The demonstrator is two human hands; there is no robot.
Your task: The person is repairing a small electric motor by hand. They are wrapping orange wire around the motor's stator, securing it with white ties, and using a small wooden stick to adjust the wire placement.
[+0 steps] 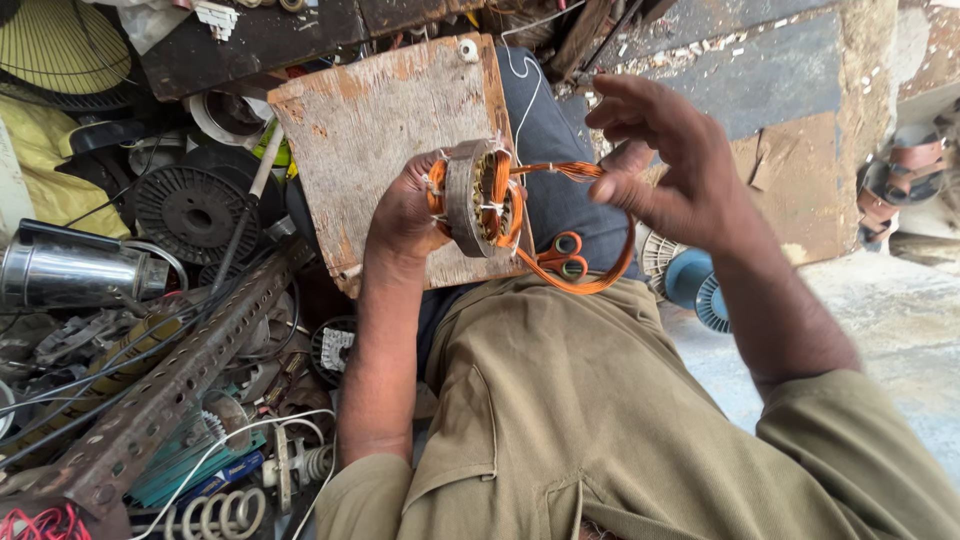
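Head view: I judge the winding partly done, my left hand [405, 215] clamped on the round grey metal stator [478, 197] with tied orange coils seated, my right hand [665, 165], fingers spread at three o'clock, guiding a loose orange wire loop [600, 280] not yet seated.

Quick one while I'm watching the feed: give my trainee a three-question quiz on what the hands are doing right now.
1. True or false: the left hand holds the motor stator over the wooden board.
2. Which hand has the copper wire loop running up to it?
3. What lies just below the stator? A) orange-handled scissors B) a hammer C) a wrench

Key: 1 true. 2 the right hand, fingers spread. 3 A.
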